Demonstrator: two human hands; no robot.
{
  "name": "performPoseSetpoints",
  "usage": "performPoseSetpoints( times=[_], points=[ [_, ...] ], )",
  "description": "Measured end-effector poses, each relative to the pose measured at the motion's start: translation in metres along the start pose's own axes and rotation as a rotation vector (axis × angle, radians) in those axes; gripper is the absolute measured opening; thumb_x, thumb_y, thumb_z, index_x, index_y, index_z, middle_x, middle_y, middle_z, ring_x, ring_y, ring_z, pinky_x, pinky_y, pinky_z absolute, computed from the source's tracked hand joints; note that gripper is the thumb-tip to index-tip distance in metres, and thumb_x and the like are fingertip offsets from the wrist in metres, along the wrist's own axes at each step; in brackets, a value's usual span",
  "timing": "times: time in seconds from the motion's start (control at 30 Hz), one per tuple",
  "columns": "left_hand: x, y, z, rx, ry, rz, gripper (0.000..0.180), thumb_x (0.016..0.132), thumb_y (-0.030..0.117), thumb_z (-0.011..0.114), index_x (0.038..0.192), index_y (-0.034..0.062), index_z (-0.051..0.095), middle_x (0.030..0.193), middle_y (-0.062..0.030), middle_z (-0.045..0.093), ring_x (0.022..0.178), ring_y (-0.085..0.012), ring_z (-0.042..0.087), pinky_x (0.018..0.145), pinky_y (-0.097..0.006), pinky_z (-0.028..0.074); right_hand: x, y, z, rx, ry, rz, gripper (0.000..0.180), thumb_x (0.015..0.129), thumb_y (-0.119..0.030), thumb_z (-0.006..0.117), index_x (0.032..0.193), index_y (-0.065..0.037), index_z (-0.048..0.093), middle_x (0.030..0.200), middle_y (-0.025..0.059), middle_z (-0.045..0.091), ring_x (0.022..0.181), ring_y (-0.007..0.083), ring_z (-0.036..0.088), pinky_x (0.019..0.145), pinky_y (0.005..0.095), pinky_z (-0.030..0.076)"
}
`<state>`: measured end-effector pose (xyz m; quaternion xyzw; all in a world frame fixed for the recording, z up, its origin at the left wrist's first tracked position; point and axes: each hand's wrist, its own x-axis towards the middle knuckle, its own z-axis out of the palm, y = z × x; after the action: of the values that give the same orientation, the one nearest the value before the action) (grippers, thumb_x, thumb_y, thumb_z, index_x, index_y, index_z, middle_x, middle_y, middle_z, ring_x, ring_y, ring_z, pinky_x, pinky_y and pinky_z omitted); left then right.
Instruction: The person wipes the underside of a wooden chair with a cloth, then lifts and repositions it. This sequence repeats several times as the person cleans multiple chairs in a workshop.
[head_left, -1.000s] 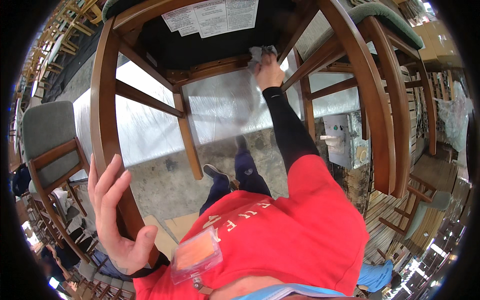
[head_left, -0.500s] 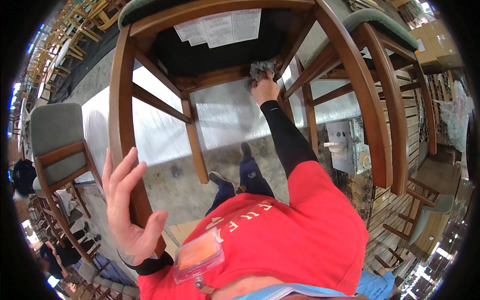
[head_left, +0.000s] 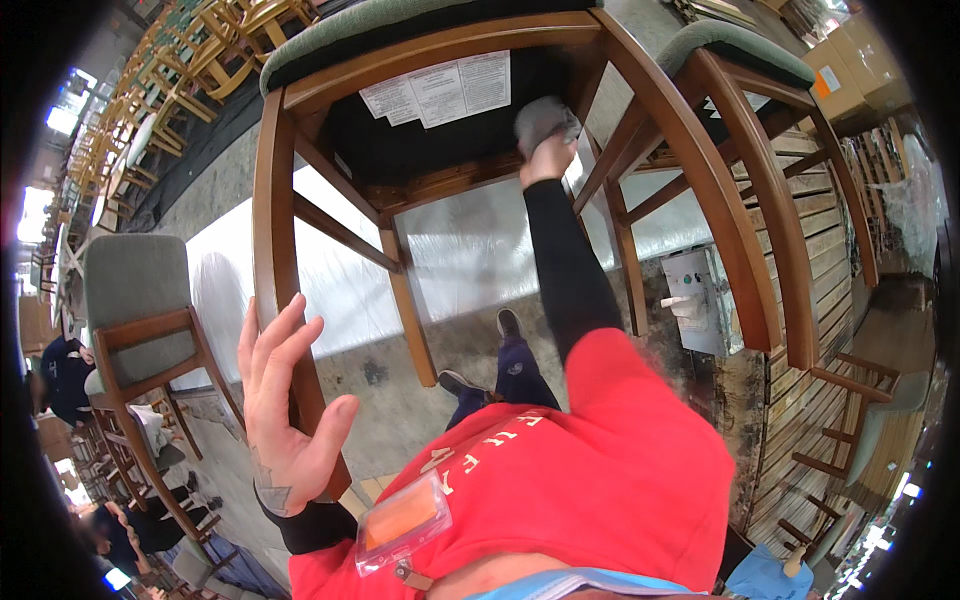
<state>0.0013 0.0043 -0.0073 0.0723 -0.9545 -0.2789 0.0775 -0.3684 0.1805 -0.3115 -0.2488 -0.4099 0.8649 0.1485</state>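
A brown wooden chair point(head_left: 275, 215) with a grey-green padded seat is tipped so its underside faces me. Its legs reach toward me, and white paper sheets point(head_left: 450, 88) lie on the black underside. My right hand point(head_left: 550, 163) grips a crumpled grey cloth point(head_left: 544, 122) against or close to the frame's right inner side; blur hides the exact contact. Beside the chair's near left leg, my left hand point(head_left: 290, 410) is raised with fingers spread and holds nothing. Whether its far fingers touch the leg, I cannot tell.
Close on the right stands a similar chair point(head_left: 745, 110). A grey control box point(head_left: 698, 300) sits below it beside wooden slats point(head_left: 800, 290). Another grey chair point(head_left: 140, 290) is at the left. Silvery sheeting point(head_left: 450, 255) lies beneath the tipped chair. Cardboard boxes point(head_left: 850, 75) are far right.
My right hand has moved the cloth from the rear corner of the frame farther along its right side. My left hand keeps its spread pose by the leg. The whole view has shifted slightly.
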Motion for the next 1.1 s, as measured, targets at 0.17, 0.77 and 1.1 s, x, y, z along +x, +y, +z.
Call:
performPoseSetpoints(
  times=[0.17,0.77,1.1],
  points=[
    [0.002,-0.003,0.002,-0.012,-0.013,0.027,0.054,0.080,0.032,0.072,0.127,0.0072,0.063,0.146,-0.0133,0.053,0.148,-0.0411,0.029,0.117,-0.054,0.029,-0.021,-0.098,0.100,0.738,0.063,0.443,0.030,0.100,-0.034,0.039,0.119,-0.022,0.058,0.118,0.0033,0.059,0.099,0.0207,0.055,0.067,0.0339,0.054],
    [0.007,0.006,-0.002,0.044,-0.043,0.002,0.056,0.074,0.030,0.078,0.122,0.0051,0.066,0.143,-0.0149,0.054,0.145,-0.0455,0.029,0.114,-0.054,0.032,-0.101,-0.074,0.134,0.599,-0.127,0.211,0.035,0.100,-0.047,0.040,0.110,-0.019,0.057,0.098,-0.0020,0.061,0.076,0.0158,0.054,0.063,0.0304,0.048],
    [0.000,-0.001,-0.002,0.029,-0.045,0.026,0.058,0.071,0.027,0.082,0.123,0.0050,0.066,0.141,-0.0170,0.055,0.143,-0.0497,0.029,0.114,-0.057,0.028,-0.186,-0.012,0.139,0.040,-0.317,-0.191,0.043,0.096,-0.022,0.069,0.124,0.004,0.050,0.124,0.0144,0.056,0.108,0.0199,0.054,0.096,0.0354,0.044]
  ],
)
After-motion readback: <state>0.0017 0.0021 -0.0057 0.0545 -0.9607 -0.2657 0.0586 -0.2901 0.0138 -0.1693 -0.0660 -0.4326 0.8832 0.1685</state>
